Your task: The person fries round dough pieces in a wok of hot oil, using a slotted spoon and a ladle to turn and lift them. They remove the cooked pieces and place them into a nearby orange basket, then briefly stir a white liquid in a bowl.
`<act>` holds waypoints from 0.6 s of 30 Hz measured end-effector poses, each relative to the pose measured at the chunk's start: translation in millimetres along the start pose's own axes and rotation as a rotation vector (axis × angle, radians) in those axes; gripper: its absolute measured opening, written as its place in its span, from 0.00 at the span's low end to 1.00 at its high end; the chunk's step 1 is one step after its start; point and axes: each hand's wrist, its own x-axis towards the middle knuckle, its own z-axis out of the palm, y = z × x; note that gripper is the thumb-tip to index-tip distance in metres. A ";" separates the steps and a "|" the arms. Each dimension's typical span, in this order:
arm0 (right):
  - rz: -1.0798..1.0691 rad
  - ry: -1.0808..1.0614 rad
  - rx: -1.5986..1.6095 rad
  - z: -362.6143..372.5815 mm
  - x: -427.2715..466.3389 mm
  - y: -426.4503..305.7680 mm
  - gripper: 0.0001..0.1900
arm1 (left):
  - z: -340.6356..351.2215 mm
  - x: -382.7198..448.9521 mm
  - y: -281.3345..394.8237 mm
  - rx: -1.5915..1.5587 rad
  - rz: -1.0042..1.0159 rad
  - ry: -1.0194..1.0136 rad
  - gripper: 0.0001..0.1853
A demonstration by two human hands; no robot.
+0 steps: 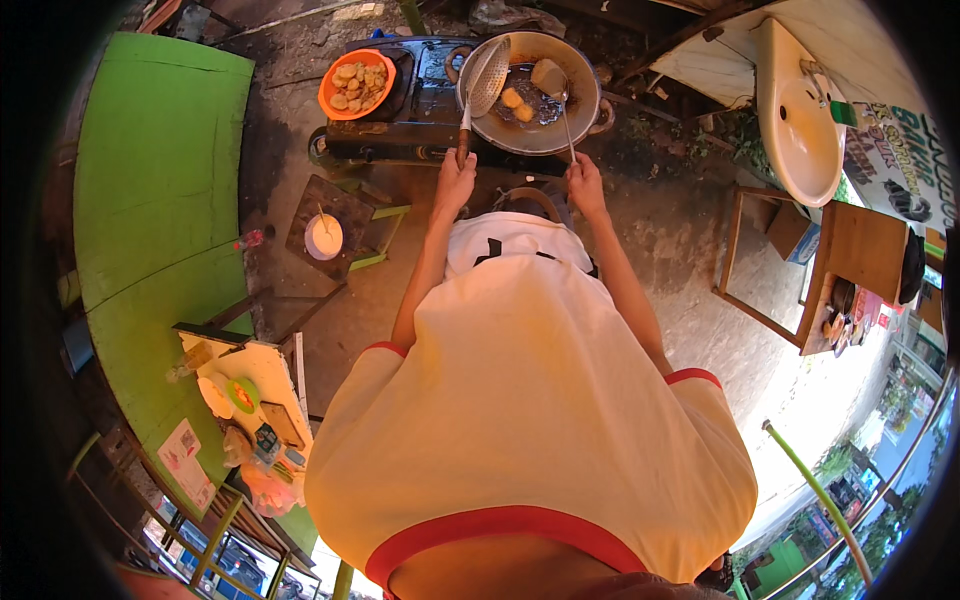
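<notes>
My left hand [456,180] grips the wooden handle of a perforated metal skimmer [491,79], whose bowl is over the left side of a large metal wok [504,139]. In my right hand [585,182] is the metal handle of a spatula [568,124]; its blade is at a browned piece of food [546,73] inside the wok. Two golden fried pieces [517,105] lie in dark oil between the two utensils. The wok stands on the right part of a gas stove [367,133]. On the stove's left part sits an orange bowl [327,100] with fried food.
A wooden stool [307,202] holds a tub of pale batter [325,236] at my left. Beyond it stretches a green tabletop [161,165], near a cutting board [281,426]. A washbasin [806,135] hangs at the right, above a wooden frame [731,247].
</notes>
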 end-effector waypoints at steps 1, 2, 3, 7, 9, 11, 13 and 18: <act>-0.052 0.055 -0.033 -3.5 5.6 19.9 0.15 | 1.9 6.3 -2.2 0.059 0.033 0.018 0.16; -0.103 0.108 -0.065 -5.0 9.1 31.6 0.15 | 3.3 11.3 -5.2 0.092 0.057 0.028 0.16; -0.037 0.098 -0.025 -3.8 6.7 26.4 0.15 | 2.1 14.0 -11.0 0.122 0.077 0.051 0.17; 0.136 0.066 0.068 -6.3 -8.0 -4.4 0.15 | -5.3 18.4 -34.5 0.184 0.132 0.097 0.16; 0.192 0.062 0.146 -8.5 -11.0 -12.5 0.15 | -7.0 20.5 -43.2 0.184 0.111 0.078 0.16; 0.259 0.045 0.283 -9.6 -15.2 -21.5 0.14 | -9.2 22.3 -49.0 0.179 0.072 0.045 0.18; 0.325 0.021 0.436 -14.2 -18.6 -26.6 0.12 | -9.4 11.7 -36.2 0.169 0.016 -0.014 0.22; 0.416 -0.101 0.624 -16.5 -33.6 -27.1 0.10 | -7.0 -10.5 -7.6 0.086 -0.036 -0.105 0.17</act>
